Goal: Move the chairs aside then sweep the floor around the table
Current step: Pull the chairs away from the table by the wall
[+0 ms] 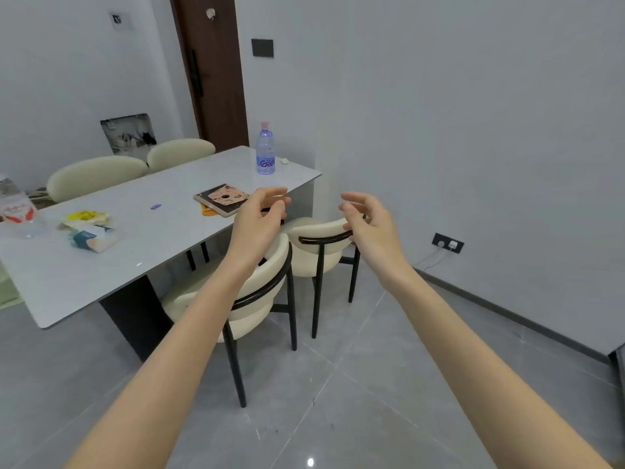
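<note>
Two cream chairs with black frames stand tucked at the near long side of the grey table [84,292]: a nearer chair [260,292] and a farther chair [318,245]. Both my arms reach out over them. My left hand [260,218] hovers above the nearer chair's backrest, fingers curled and apart, holding nothing. Just above the right end of the farther chair's backrest, my right hand [367,221] is open too; I cannot tell whether it touches the backrest. Two more cream chairs [98,176] stand on the table's far side. No broom is in view.
On the table lie a water bottle [265,150], a tablet in a patterned case [221,199], tissue packs [91,231] and another bottle [15,206] at the left edge. A wall with a socket [448,243] runs close on the right. A brown door [213,69] is behind. Grey tiled floor [355,384] lies in front.
</note>
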Demonstrator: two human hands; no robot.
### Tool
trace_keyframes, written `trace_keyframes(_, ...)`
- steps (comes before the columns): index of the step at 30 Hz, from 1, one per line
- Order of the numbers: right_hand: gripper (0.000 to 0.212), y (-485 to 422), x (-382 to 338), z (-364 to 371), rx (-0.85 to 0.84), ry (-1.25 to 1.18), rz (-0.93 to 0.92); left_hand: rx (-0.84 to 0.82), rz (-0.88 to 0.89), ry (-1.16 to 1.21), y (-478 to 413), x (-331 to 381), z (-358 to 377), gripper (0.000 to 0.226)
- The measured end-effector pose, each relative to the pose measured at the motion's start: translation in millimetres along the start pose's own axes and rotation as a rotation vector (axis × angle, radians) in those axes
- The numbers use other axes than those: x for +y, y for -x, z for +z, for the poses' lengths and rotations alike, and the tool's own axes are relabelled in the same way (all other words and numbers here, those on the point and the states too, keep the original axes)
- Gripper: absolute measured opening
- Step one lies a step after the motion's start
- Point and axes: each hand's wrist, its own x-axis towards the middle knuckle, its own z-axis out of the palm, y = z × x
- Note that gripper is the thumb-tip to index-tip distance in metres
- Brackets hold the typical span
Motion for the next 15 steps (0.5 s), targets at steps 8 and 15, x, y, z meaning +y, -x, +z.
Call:
trace_keyframes(8, 0.025, -75.2, 53.4, 4.8, -0.01, 0.029, 0.04, -0.042, -0.046, -0.041, -76.7, -51.3, 41.8, 0.03)
trace_keyframes(15, 0.03, -180.4, 108.0, 13.6, -0.029, 0.106, 0.109, -0.069, -0.101, -0.094, -183.1, -109.3, 76.0, 0.029)
